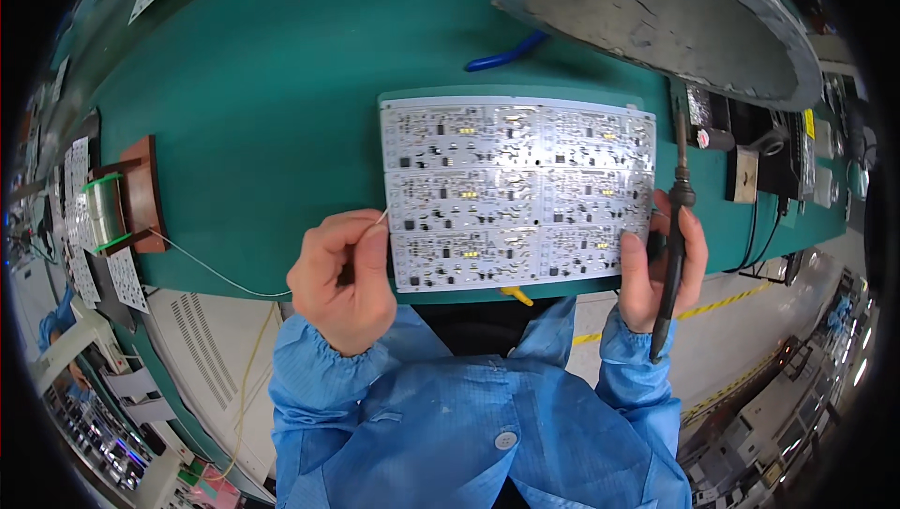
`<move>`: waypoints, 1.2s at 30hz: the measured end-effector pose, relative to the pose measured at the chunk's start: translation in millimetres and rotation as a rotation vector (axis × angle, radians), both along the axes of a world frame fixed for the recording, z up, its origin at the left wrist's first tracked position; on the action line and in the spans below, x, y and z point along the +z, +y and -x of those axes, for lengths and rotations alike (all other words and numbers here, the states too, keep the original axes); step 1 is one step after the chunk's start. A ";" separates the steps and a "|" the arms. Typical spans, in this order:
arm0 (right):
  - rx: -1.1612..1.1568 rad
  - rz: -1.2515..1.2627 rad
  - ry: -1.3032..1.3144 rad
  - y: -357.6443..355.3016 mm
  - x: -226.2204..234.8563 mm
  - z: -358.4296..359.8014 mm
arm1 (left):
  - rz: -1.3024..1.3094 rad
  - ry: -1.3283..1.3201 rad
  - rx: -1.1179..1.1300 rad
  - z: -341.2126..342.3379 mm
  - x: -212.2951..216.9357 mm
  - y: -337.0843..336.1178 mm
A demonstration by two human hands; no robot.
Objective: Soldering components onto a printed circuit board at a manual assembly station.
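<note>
Pinching solder wire (246,286), left hand (342,275) fingers curled; right hand (656,270) fingers wrapped around soldering iron (677,228) beside circuit board panel (516,190).

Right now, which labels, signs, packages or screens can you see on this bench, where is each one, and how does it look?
Yellow label: small upright rectangle on the dark equipment at the right bench edge.
Pale tag: cream rectangle on the dark box right of the soldering iron.
White sheets: printed, grid-patterned, at the far left beside the solder spool.
No packages or lit screens are clear.
</note>
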State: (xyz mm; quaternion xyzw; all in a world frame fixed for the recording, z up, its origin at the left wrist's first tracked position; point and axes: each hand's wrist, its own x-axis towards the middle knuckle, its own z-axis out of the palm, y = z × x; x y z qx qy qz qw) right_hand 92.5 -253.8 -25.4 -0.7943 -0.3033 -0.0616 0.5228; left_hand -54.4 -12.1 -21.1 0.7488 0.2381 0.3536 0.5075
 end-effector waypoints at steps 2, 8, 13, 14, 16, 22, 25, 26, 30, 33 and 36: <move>-0.005 -0.016 0.016 0.4 1.1 0.1 | -0.032 0.037 0.039 0.1 2.5 -2.2; 0.024 -0.027 0.032 -2.8 -0.7 -0.5 | -0.084 0.084 0.059 2.1 3.8 -2.7; 0.024 -0.042 0.032 -3.9 -0.2 -2.1 | -0.092 0.099 0.047 0.5 4.2 -4.2; 0.005 -0.030 0.019 -4.1 0.1 -1.9 | -0.102 0.074 0.037 0.1 3.4 -4.0; -0.017 -0.019 0.010 -3.6 0.1 -2.1 | -0.111 0.053 0.025 -0.7 2.1 -4.7; -0.040 -0.029 -0.006 -4.3 -0.6 -1.6 | -0.109 0.049 0.040 -0.2 1.9 -7.0; -0.053 -0.044 -0.009 -4.8 -0.4 -2.9 | -0.101 0.054 0.047 -0.9 2.2 -7.5; -0.035 -0.048 -0.026 -4.4 0.3 -3.7 | -0.104 0.048 0.053 -0.7 1.5 -6.9; -0.009 -0.070 -0.007 -6.1 -0.4 -3.3 | -0.100 0.040 0.062 0.7 1.1 -6.6; -0.021 -0.110 -0.005 -3.3 -0.2 -3.5 | -0.082 0.044 0.064 1.2 1.5 -6.4; -0.068 -0.120 0.059 -2.6 -1.4 -0.4 | -0.111 0.064 0.085 1.3 2.3 -6.9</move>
